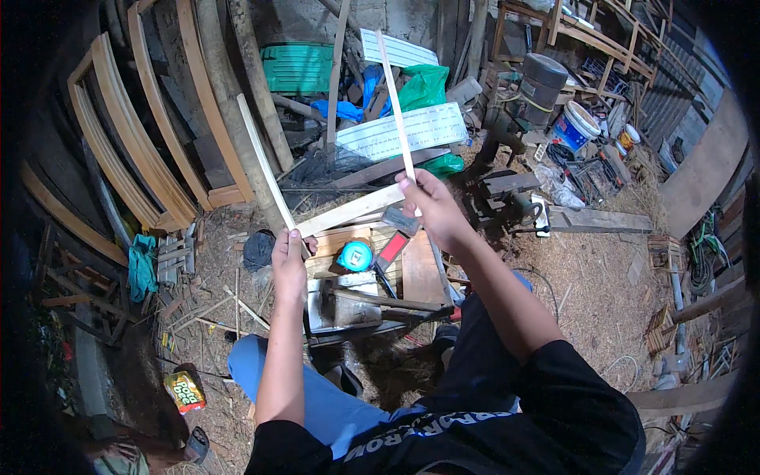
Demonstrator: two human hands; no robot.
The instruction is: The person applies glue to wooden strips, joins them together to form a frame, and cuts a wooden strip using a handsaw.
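Note:
A three-sided frame of pale wood strips is held up in front of me, its crosspiece [352, 207] joining two long strips, the left strip [264, 161] and the right strip [393, 99]. My left hand [291, 253] is closed round the left corner, thumb on top. At the right corner my right hand [431, 207] pinches the other joint. Below the crosspiece, a turquoise tape measure [355, 256] lies on wooden boards. Beside it is a red and black tool [392, 249], near a grey metal piece [400, 221] partly behind the frame.
Wooden frames [142, 134] lean at the left. A green plastic panel [297, 67], white perforated panels [404, 133], a paint bucket [575, 127] and a dark drum [541, 87] stand farther back. Wood shavings cover the floor [586, 285]. Another person's foot [197, 443] shows at lower left.

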